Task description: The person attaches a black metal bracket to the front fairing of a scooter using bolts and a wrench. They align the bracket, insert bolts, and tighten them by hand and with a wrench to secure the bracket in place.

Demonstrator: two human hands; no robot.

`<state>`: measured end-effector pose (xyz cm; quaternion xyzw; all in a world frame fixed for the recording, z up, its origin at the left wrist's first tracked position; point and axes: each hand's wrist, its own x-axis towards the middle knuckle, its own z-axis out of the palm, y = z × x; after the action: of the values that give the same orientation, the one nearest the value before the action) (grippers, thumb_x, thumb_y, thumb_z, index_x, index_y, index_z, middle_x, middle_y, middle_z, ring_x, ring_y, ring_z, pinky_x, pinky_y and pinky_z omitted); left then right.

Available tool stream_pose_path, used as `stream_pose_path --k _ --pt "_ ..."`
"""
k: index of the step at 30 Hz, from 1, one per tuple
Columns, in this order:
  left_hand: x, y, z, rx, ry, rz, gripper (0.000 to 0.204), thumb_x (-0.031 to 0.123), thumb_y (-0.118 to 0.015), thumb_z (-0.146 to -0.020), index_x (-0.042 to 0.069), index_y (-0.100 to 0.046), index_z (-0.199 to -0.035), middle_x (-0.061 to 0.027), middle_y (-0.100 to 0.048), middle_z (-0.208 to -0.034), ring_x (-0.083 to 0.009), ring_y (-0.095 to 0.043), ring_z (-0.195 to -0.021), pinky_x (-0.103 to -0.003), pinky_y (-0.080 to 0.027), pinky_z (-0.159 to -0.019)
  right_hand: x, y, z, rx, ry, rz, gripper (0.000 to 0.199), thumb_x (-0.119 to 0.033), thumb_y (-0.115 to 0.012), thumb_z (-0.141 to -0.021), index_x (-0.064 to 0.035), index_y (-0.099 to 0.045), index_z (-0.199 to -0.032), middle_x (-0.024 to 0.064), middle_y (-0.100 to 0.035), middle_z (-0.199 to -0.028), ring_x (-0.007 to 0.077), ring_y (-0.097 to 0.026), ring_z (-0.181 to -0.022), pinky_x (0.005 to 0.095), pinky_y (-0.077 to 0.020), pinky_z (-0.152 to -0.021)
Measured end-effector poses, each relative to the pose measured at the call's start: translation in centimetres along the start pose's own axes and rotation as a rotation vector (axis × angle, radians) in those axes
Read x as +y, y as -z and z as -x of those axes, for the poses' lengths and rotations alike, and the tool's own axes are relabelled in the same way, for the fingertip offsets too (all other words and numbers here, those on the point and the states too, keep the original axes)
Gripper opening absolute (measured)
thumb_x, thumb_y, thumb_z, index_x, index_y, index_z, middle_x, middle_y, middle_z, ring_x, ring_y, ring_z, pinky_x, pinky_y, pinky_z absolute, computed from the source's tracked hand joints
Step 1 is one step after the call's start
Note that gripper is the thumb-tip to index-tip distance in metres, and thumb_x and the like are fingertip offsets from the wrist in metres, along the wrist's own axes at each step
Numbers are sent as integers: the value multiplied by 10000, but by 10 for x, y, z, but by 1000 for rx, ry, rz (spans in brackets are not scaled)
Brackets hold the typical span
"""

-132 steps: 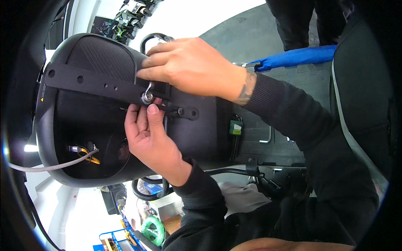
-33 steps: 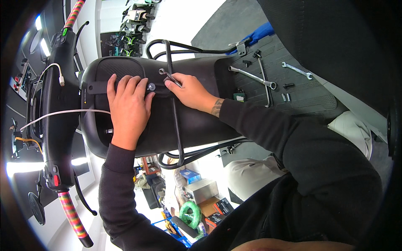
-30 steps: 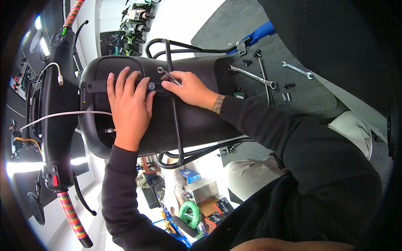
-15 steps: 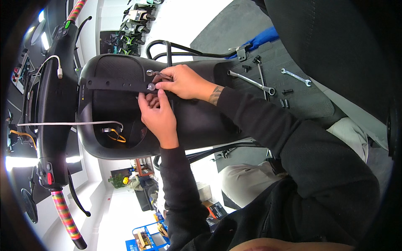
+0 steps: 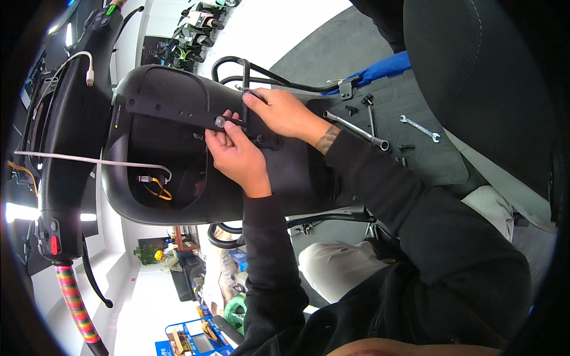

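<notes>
A flat black bar with holes [image 5: 172,111] lies slantwise over the storage compartment in a scooter's black front panel [image 5: 273,178]. My left hand [image 5: 240,160] is closed round the bar, with its thumb beside a shiny round bolt head [image 5: 220,121]. The bar's far end, with another hole, shows beyond my left hand. My right hand [image 5: 288,113] is above and to the right, beside a bent black tube [image 5: 246,74]. Its fingers are closed around something dark and thin, mostly hidden, that I cannot make out.
On the ribbed footboard [image 5: 439,160] lie a long ring wrench [image 5: 356,130], an open-ended wrench [image 5: 420,128] and several black bolts [image 5: 407,147]. A white cable [image 5: 95,159] hangs from the handlebar [image 5: 77,130] into the compartment. The seat [image 5: 475,65] is at upper right.
My right hand has moved up and right, away from the bolt head toward the bent tube. The ring-ended tool by its fingertips no longer shows clearly. My left hand has shifted right along the bar.
</notes>
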<state>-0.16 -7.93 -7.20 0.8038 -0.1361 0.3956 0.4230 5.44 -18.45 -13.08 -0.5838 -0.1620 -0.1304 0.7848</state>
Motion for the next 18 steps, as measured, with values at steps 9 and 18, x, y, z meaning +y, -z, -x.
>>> stream_pose_path --k 9,18 --pt "-13 -7 5 76 -90 -54 314 18 -566 -1117 -148 -578 -1383 -214 -787 -1179 -232 -792 -1045 -346 -636 -925 -22 6 1 -73 238 -44 495 -406 -502 -1143 -29 -814 -1077 147 -796 -927 313 -759 -897 414 -570 -820" --pt "4 -3 19 208 32 132 370 46 -585 -1120 -144 -553 -1436 -237 -738 -1297 -248 -732 -1196 -360 -574 -1053 -47 6 -10 -226 187 -146 226 -200 -780 -999 -20 -778 -1136 51 -750 -889 131 -705 -824 309 -554 -763"
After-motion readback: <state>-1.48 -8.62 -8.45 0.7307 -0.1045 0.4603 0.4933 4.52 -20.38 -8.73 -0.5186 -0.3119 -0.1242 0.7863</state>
